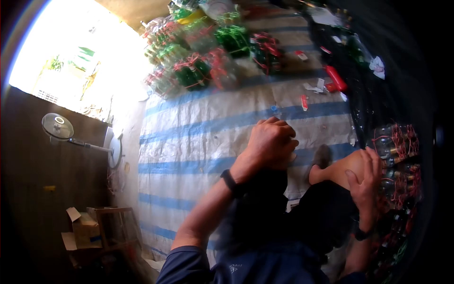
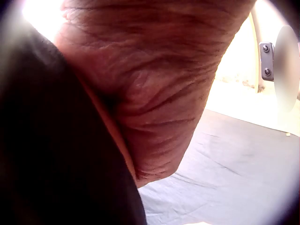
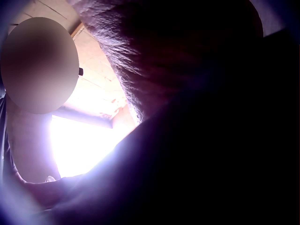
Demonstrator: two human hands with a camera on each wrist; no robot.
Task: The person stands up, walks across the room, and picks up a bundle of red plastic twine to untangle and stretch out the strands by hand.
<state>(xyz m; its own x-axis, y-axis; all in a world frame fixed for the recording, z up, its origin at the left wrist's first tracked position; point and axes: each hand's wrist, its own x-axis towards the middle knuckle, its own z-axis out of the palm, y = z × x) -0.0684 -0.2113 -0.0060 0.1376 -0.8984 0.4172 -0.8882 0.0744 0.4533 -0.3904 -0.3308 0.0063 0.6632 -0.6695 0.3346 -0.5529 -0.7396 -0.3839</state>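
Note:
My left hand (image 1: 272,142) rests over the dark-trousered left knee, back of the hand up and fingers loosely bent. Nothing shows in its grasp, though the palm side is hidden from the head view. In the left wrist view the heel of that hand (image 2: 154,103) lies against dark cloth (image 2: 51,140). My right hand (image 1: 366,180) is at the bare right knee (image 1: 347,170), its fingers fairly straight and holding nothing visible. Bundled clear bottles (image 1: 390,142) tied with red string are just beyond it. The right wrist view shows only the hand's dark underside (image 3: 140,61).
Tied bundles of green and clear bottles (image 1: 191,71) stand at the back of the striped floor sheet (image 1: 189,128). A red bottle (image 1: 335,78) and paper scraps lie at the right. A fan (image 1: 59,127) and an open cardboard box (image 1: 87,232) are at the left.

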